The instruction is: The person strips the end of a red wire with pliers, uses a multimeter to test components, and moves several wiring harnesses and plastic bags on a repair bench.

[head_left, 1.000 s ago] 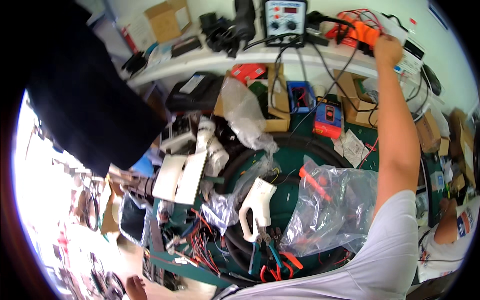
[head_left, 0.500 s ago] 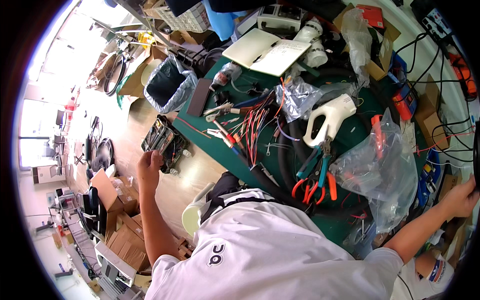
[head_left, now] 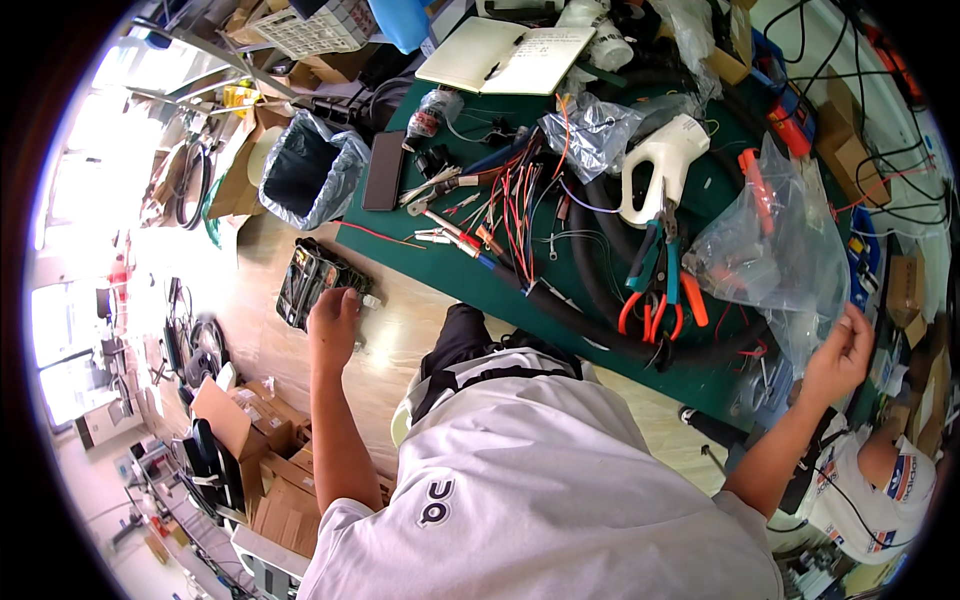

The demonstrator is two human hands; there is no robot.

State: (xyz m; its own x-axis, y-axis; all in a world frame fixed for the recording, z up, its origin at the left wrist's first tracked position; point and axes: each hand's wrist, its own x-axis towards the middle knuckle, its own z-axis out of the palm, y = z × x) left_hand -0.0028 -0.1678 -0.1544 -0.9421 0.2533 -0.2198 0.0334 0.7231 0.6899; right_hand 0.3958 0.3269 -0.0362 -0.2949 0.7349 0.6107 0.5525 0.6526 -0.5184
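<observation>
My left hand (head_left: 333, 316) is held in the air left of the table with its fingers curled in; nothing shows in it. Below it on the floor is a tool bag (head_left: 312, 284). At the right, my right hand (head_left: 842, 358) has its fingers loosely apart and holds nothing I can see. It is closest to a clear plastic bag (head_left: 775, 250) on the green table (head_left: 420, 262); whether it touches the bag I cannot tell. Pliers with teal handles (head_left: 658, 252) and orange-handled cutters (head_left: 652, 318) lie left of that bag.
Thick black cable (head_left: 620, 335) with loose wire ends (head_left: 515, 205) crosses the table. Around it are a white heat gun (head_left: 668, 160), an open notebook (head_left: 505, 55) and a dark flat phone-like slab (head_left: 384, 170). A lined bin (head_left: 312, 170) stands at the left. Another person (head_left: 885, 490) is at the lower right.
My right hand has come inward from the far right edge, its fingers loosening. My left hand has shifted slightly right. The whole view has turned, and the other person shows more.
</observation>
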